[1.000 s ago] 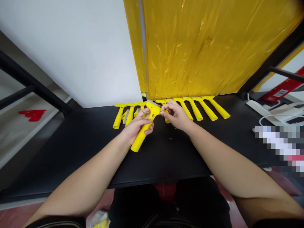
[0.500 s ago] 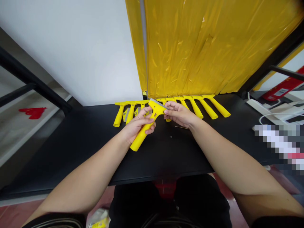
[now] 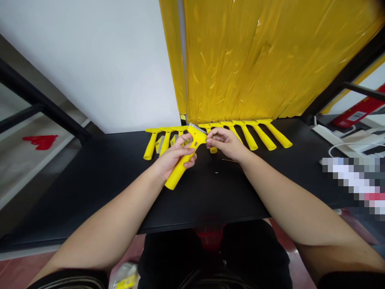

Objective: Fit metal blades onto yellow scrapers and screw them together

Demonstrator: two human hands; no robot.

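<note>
A yellow scraper with a long round handle and a wide head lies slanted in my left hand. That hand's fingers and thumb wrap round it just below the head, and a thin grey strip runs along the head's upper edge. My right hand is at the right end of the head, thumb and fingertips pinched together there. Whatever may be between those fingertips is too small or hidden to make out. Below, a tiny light piece, perhaps a screw, rests on the black table.
Along the table's back edge lie several more yellow scrapers, with small yellow-and-grey pieces among the left ones. A thin rod lies near my right wrist. White racks stand at the right. Yellow sheeting hangs behind.
My right fingertips have shifted slightly left and down at the end of the scraper's head. The scraper has tilted a little in my left hand, which keeps its hold.
</note>
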